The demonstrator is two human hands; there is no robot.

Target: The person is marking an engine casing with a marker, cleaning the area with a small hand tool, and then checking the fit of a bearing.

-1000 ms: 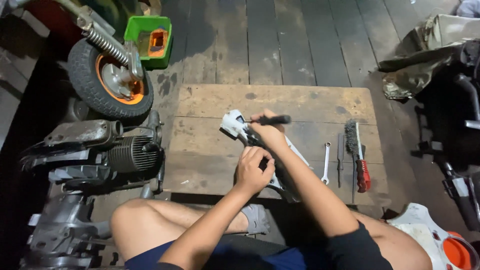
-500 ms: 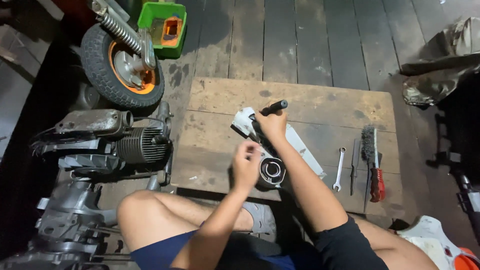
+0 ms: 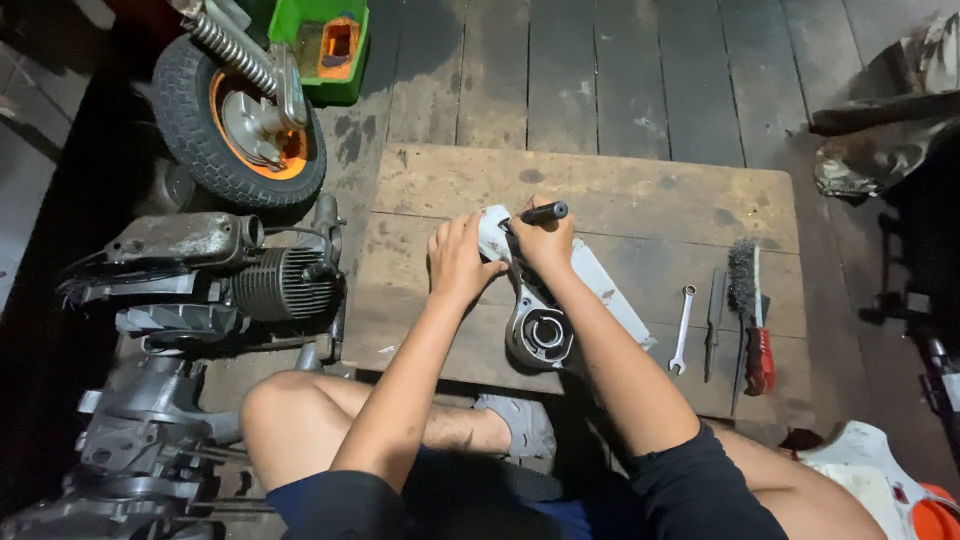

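A grey metal housing [image 3: 540,320], long with a round ring-shaped opening at its near end, lies on a wooden board [image 3: 640,190] set on the dark plank floor, roughly in the middle of the board. The left hand [image 3: 458,258] closes over the housing's far end, fingers curled around its pale tip. The right hand [image 3: 545,243] is wrapped in a fist around a black-handled tool [image 3: 545,212], holding it against that same far end; the tool's tip is hidden.

The housing looks like cast metal: stiff, fairly heavy, probably greasy and so slippery. The narrow far end and the rim of the ring seem the surest places to grip.

To the right on the board lie a spanner [image 3: 683,328], a flat file [image 3: 713,322] and a red-handled wire brush [image 3: 752,318]. On the floor to the left sit a finned engine [image 3: 235,275] and a small wheel [image 3: 240,125].
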